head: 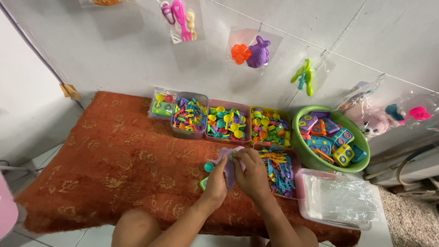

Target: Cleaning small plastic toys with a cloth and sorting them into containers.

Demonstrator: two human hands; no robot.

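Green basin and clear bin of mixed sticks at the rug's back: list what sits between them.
In the head view, two bins sit between the clear bin and the green basin: a pink-rimmed bin of round scoops, then a yellow-green bin of mixed pieces.

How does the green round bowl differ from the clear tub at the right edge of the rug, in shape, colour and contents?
The green bowl is round and opaque; the clear tub is rectangular and see-through. The green bowl holds chunky multicoloured toy pieces, mostly blue, purple and yellow; the clear tub holds only clear plastic bags. The green bowl sits farther back by the wall; the clear tub lies nearer the person, beside the right hand. Both rest at the right end of the orange rug.
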